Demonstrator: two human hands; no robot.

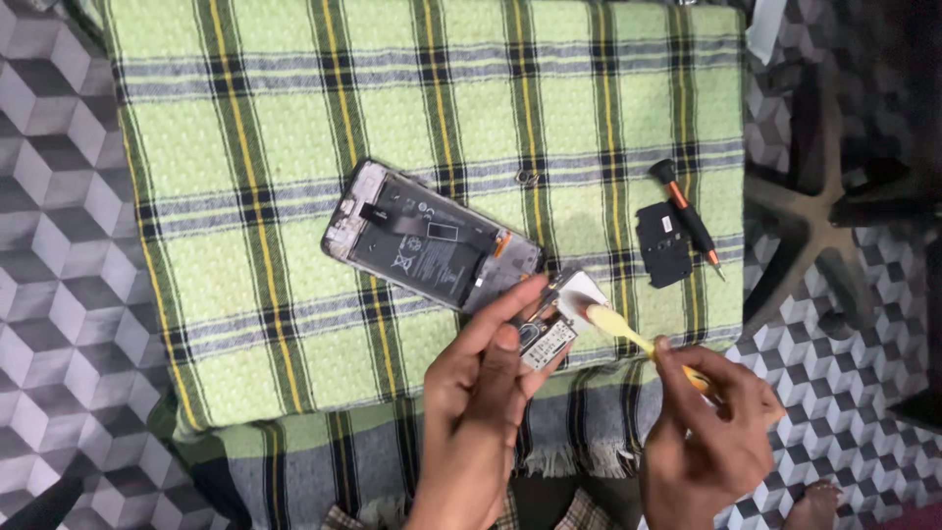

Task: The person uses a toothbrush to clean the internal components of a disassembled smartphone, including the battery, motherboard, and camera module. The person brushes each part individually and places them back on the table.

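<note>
Phone (432, 240) already opened; left fingers (510, 314) grip its circuit board (549, 329), right fingers (687, 368) clasp a brush (628, 332) mid-cleaning.

A woven cloth (294, 128), matt and slightly coarse, with a frayed fringe at its near edge, is seen under the parts. The opened phone (432, 240) shows a matt black battery face within a dull metal frame. The small circuit board (549, 329) looks metallic. The toothbrush (628, 334) appears as smooth yellow plastic. The cover plate (664, 243) is matt black plastic.
</note>
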